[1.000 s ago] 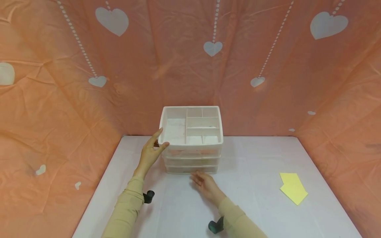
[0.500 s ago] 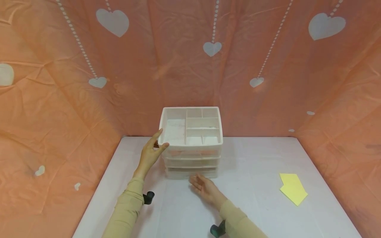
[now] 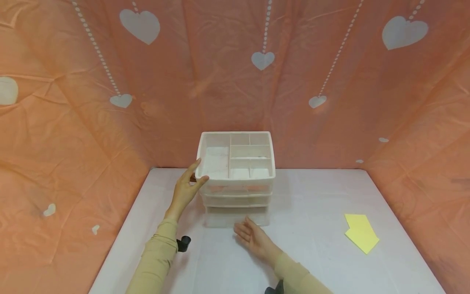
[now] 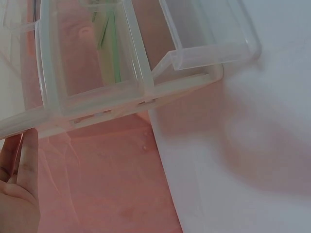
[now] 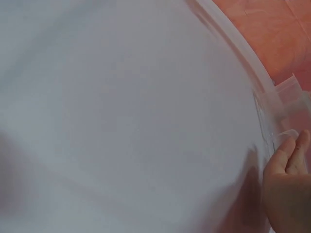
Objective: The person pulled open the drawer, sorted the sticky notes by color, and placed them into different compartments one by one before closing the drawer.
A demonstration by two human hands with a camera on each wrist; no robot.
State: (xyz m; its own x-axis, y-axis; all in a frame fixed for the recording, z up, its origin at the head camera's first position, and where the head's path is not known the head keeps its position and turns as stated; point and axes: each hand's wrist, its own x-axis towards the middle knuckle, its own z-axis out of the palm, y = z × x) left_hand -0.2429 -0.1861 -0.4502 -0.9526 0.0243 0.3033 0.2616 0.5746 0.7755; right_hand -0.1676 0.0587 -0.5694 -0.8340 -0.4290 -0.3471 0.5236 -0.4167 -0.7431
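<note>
A white plastic drawer unit (image 3: 236, 179) with clear drawers stands at the back of the table, a divided tray on its top. My left hand (image 3: 182, 192) holds its front left corner, thumb on the front and fingers along the side. The bottom drawer (image 3: 220, 217) juts out toward me; its front part looks bare through the clear plastic. My right hand (image 3: 255, 241) is at the middle of that drawer's front, and in the right wrist view its thumb and fingers (image 5: 279, 158) pinch the front edge. The upper two drawers are closed.
Something green (image 4: 115, 48) shows inside the middle drawer in the left wrist view. A pad of yellow paper pieces (image 3: 361, 232) lies on the right of the white table (image 3: 312, 261). Orange cloth with hearts (image 3: 235, 94) hangs behind and at both sides.
The bottom drawer has slid out toward me from nearly closed, and my right hand has come back with it. My left hand stays at the unit's corner.
</note>
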